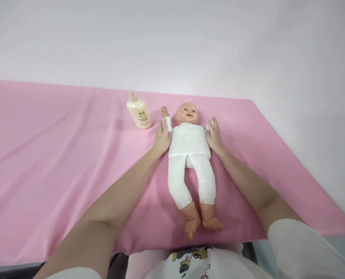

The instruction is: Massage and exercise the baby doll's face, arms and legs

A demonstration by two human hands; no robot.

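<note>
I see a doll [190, 155] lying on its back in the middle of the pink sheet [59, 155], head toward twelve o'clock and bare feet toward six, close to my edge of the table. It wears a white top and white leggings. My left hand [161, 138] lies flat against the doll's side at nine o'clock, fingers extended and together, the tips touching the white sleeve of the arm that is raised beside the head. My right hand [214, 136] rests against the opposite side at three o'clock, fingers likewise straight, pressed along the top near the other sleeve. Neither hand is closed around anything; both simply lie open against the cloth, one each side of the chest.

At about eleven o'clock from the doll, just beyond my left fingertips, a cream-coloured bottle [138, 111] with a pump top stands on the sheet, apart from both hand and doll. It is the only thing near enough to crowd the left hand. The sheet shows long creases on its left half. Behind it rises a plain pale wall [172, 42].
</note>
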